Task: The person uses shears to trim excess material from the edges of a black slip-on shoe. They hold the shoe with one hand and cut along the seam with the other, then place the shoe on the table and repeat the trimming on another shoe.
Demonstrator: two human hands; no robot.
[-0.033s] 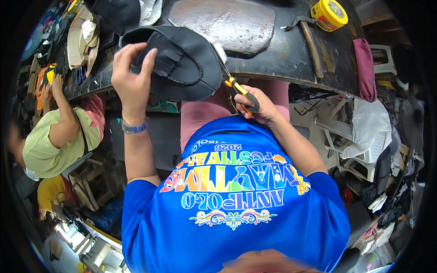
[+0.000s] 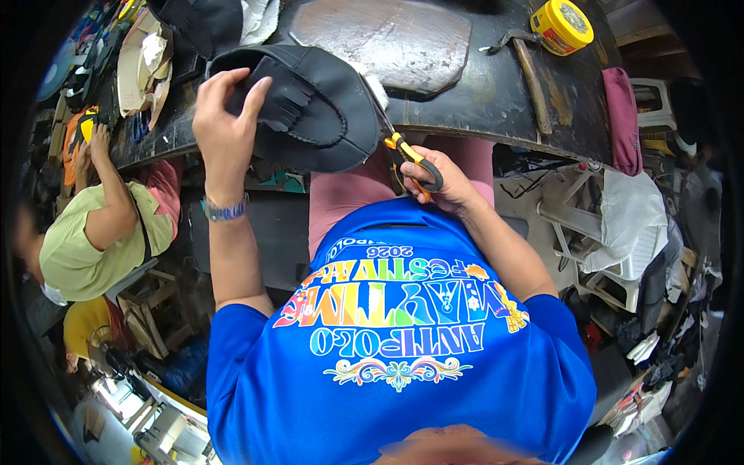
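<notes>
A black leather shoe upper (image 2: 333,105) lies at the bench's near edge, partly overhanging it. It has a fringed flap (image 2: 285,105) and a curved row of raised stitching. My left hand (image 2: 226,116) is lifted at the upper's left end, fingers curved and thumb apart, with no object visible between them. It hides part of that end. In my right hand (image 2: 443,177) are scissors (image 2: 425,172) with yellow-and-black handles, gripped over my lap. Their blades point up and left, beside the upper's right edge, where a strip of white fluffy material (image 2: 377,89) shows.
On the dark workbench (image 2: 496,116) lie a worn flat slab (image 2: 387,39), a wooden-handled hammer (image 2: 533,85) and a yellow tub (image 2: 561,27). A maroon pouch (image 2: 621,120) hangs at the right edge. Leftward, a co-worker in a light green shirt (image 2: 108,240) sits at the bench. A white chair (image 2: 597,232) stands right.
</notes>
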